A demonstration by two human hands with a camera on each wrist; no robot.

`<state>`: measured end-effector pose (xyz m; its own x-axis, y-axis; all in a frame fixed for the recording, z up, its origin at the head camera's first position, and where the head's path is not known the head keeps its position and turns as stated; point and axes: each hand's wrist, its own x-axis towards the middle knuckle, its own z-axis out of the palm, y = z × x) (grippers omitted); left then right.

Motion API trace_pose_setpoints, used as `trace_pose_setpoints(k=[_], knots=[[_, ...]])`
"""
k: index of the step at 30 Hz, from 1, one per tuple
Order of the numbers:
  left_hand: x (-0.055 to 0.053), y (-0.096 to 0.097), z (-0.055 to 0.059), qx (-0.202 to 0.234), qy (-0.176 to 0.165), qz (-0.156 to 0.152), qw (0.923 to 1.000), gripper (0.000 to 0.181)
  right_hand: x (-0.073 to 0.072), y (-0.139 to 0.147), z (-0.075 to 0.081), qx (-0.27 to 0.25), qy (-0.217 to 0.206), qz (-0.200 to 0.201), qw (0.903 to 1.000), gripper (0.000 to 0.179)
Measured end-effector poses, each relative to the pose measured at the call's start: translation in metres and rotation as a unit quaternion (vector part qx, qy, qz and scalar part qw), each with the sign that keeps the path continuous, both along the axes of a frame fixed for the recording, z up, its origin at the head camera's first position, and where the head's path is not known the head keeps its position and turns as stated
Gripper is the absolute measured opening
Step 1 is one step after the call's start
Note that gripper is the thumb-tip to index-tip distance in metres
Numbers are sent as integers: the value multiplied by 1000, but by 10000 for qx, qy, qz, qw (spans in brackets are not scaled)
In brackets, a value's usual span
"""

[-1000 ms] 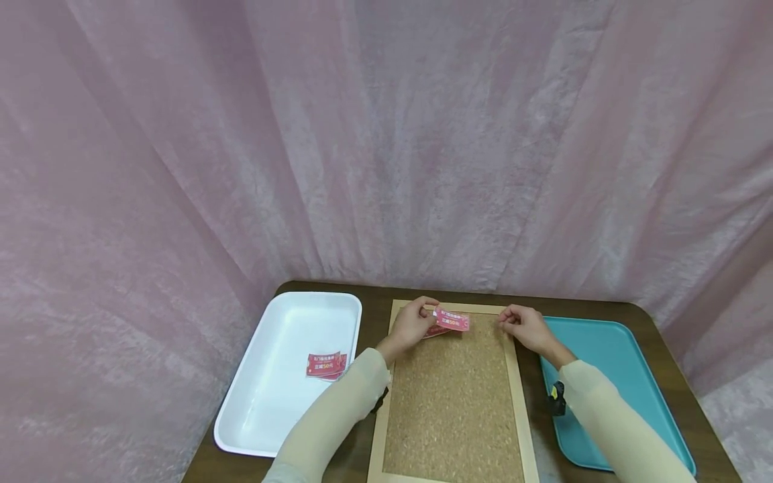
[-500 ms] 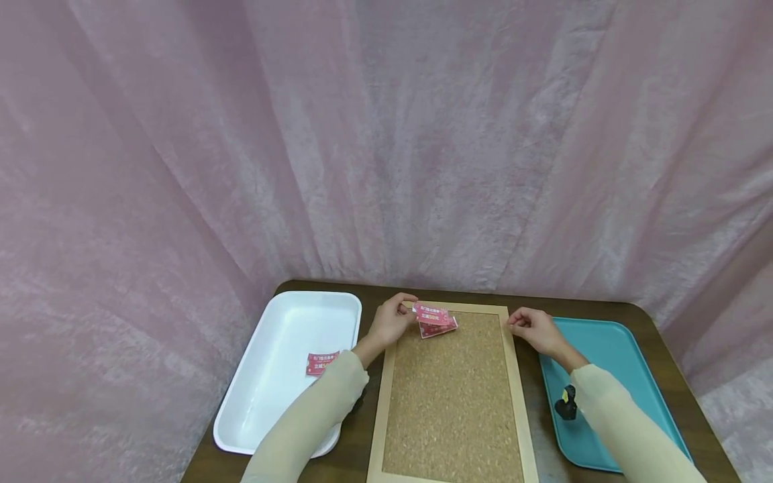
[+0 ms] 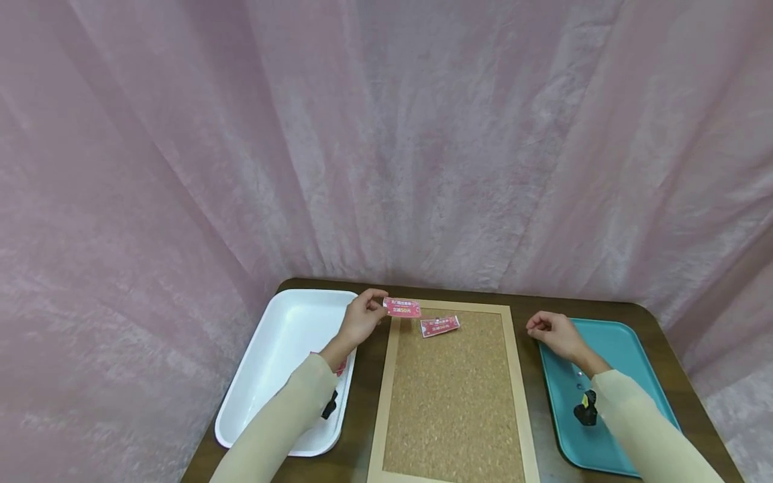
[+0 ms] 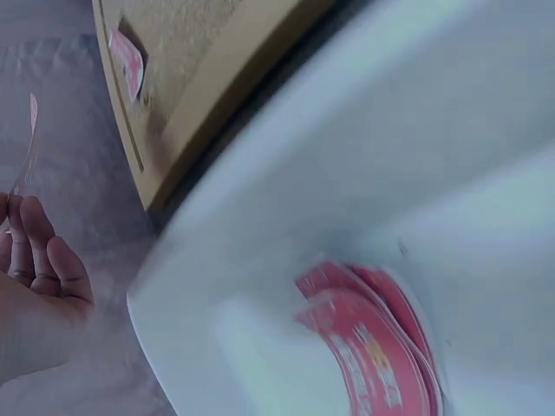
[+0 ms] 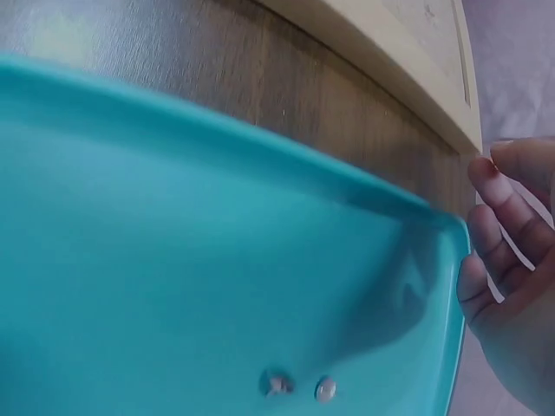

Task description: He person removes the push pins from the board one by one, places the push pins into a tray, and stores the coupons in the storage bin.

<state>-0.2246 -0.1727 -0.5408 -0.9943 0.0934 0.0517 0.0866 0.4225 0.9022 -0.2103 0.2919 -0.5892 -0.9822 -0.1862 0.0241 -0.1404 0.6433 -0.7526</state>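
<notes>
My left hand (image 3: 360, 318) pinches a red printed coupon (image 3: 402, 307) by its left end, above the board's top left corner. In the left wrist view that coupon (image 4: 30, 143) appears almost edge-on. Another red coupon (image 3: 439, 326) is on the corkboard (image 3: 453, 402) near the top, with a small pin-like spot at its upper edge. More coupons (image 4: 373, 347) lie in the white tray (image 4: 217, 260). My right hand (image 3: 558, 334) hovers by the teal tray's upper left corner, thumb and forefinger tips together; whether something tiny is between them is hidden.
The teal tray (image 5: 173, 260) stands right of the board, with small clear pin-like pieces (image 5: 325, 389) inside. The white tray stands on the left of the dark wood table (image 3: 356, 429). A pink curtain (image 3: 386, 168) hangs behind the table.
My left hand has carried the coupon left, off the corkboard's middle, uncovering the other coupon there. My right hand has moved right, from the board's edge to the teal tray.
</notes>
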Motion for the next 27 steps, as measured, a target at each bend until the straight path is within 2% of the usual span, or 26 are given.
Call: trace_pose_setpoints(k=[5,10,14,19,27], knots=[[7,-22,2,40,-124,290,9995,35,6,9,-3,50,-90,79,9999,5],[13,-38,-2,-13,-281,594,9978,38,9,18,-2,79,-87,161,9998,5],[16,-50,-7,55,-306,743,9968,38,11,23,2,147,-195,119,9996,6],[21,-68,-7,72,-311,987,9946,40,15,29,1,262,-367,49,9990,7],[29,-107,-10,-191,-437,1278,9906,42,22,43,-5,445,-406,-86,9981,7]])
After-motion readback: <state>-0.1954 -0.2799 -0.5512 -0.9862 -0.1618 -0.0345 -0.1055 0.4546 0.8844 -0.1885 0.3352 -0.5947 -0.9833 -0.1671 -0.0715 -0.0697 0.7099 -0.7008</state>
